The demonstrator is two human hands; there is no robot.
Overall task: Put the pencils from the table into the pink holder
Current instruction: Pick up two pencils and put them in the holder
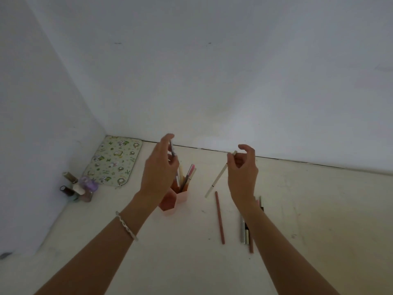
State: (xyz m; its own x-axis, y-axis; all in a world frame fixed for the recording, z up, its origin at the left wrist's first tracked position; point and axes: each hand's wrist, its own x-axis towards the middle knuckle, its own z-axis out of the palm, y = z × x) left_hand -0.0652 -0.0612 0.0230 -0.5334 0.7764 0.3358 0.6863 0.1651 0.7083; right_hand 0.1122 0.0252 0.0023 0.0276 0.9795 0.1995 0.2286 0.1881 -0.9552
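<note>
My left grip (161,167) pinched a grey patterned pencil (172,149) nearly upright, directly over the pink holder (182,196); its lower end was hidden behind my palm. My right grip (242,167) pinched a white pencil (218,177) by its top end. The shaft slanted down and leftward, its tip above the bench (170,252), between the holder and a red pencil (220,220) lying lengthwise. The holder lay left of that tip, so I judged the left pencil nearer to going in. Other pencils (244,231) lay beside my right forearm.
</note>
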